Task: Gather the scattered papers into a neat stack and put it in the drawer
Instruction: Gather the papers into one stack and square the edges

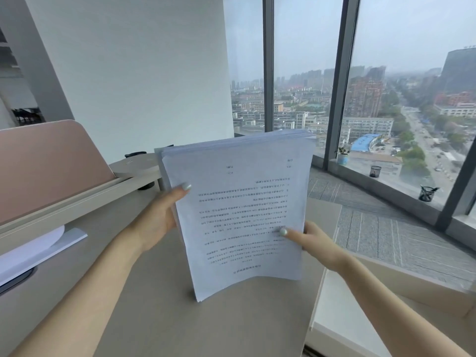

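Papers (239, 210) gathered, held upright with the bottom edge on the surface (159, 318); left hand (157, 217) and right hand (313, 237) fingers clamp the sides. Squaring step, I'd say; next: drawer (334, 313), apparently open at right.

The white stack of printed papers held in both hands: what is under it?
Under the white stack of printed papers lies the bare beige desk top. The left hand and right hand grip its sides; their fingers behind the sheets are hidden.

Both forearms extended forward and up; left hand (157, 217) grips stack's (239, 210) left edge, thumb on top; right hand (310, 238) grips right edge, thumb pressed on page.
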The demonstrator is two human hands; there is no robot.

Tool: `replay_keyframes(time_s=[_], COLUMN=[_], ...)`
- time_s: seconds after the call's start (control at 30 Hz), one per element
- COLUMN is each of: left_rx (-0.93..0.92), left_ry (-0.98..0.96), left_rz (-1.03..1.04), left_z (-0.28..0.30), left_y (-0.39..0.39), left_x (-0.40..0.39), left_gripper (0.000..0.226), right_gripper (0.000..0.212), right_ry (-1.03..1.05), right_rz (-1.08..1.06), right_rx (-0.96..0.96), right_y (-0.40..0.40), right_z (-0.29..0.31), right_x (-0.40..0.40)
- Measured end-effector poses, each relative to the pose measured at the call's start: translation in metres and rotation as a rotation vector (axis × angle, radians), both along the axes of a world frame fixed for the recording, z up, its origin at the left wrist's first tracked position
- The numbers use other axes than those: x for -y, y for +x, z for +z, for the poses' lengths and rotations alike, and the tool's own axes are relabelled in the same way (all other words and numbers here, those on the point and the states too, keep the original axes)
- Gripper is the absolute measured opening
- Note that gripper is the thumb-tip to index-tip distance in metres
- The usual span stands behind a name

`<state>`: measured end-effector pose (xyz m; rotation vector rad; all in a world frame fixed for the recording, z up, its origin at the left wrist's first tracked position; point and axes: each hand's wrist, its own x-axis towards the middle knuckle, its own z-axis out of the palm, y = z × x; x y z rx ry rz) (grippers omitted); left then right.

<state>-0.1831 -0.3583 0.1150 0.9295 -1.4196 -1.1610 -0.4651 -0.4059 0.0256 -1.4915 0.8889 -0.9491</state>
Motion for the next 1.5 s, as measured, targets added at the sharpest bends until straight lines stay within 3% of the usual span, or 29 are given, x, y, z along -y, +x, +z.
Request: replay_keyframes(time_s=[0.07,0.17,0.37,0.5,0.63,0.8,0.87,0.97,1.17,1.3,1.4,1.5], left_rx=[-0.033,-0.054,-0.145,-0.143,-0.087,-0.17,-0.216,-0.182,-0.146,-0.151,-0.148,-0.096], left_ry=[-0.042,-0.041,0.019,-0.092,-0.192,-0.251,-0.187,-0.078,-0.036,0.031,0.108,0.107], left_rz=[-0.007,0.024,0.171,0.261,0.374,0.469,0.396,0.274,0.263,0.147,0.017,-0.057], left_z=[0.02,0.037,0.025,0.019,0.016,0.02,0.013,-0.005,-0.005,-0.006,0.003,0.02], left_y=[0.0,-0.01,-0.023,-0.027,-0.036,-0.037,-0.029,-0.025,-0.025,-0.019,-0.008,0.0], left_x=[0.003,0.006,0.009,0.011,0.011,0.014,0.017,0.018,0.021,0.021,0.019,0.022], left_gripper=[0.051,0.016,0.019,0.017,0.013,0.009,0.015,0.038,0.032,0.045,0.072,0.073], right_gripper=[0.05,0.044,0.023,0.027,0.01,0.026,0.028,0.014,0.017,0.018,0.021,0.023], right_ry=[-0.039,-0.06,0.084,0.089,0.047,-0.022,-0.027,0.026,0.065,0.047,0.051,0.085], right_rz=[0.032,0.067,0.13,0.051,-0.032,-0.047,-0.035,-0.018,-0.011,-0.026,-0.019,-0.005], right_rx=[0.048,0.148,0.358,0.365,0.403,0.389,0.357,0.306,0.248,0.229,0.215,0.194], right_y=[-0.001,0.004,0.015,0.019,0.025,0.031,0.028,0.02,0.021,0.019,0.02,0.017], right_z=[0.029,0.06,0.071,0.064,0.063,0.071,0.068,0.049,0.023,0.022,0.02,0.022], right_x=[0.006,0.015,0.013,0.012,0.008,0.007,0.008,0.007,0.001,0.002,0.002,0.002])
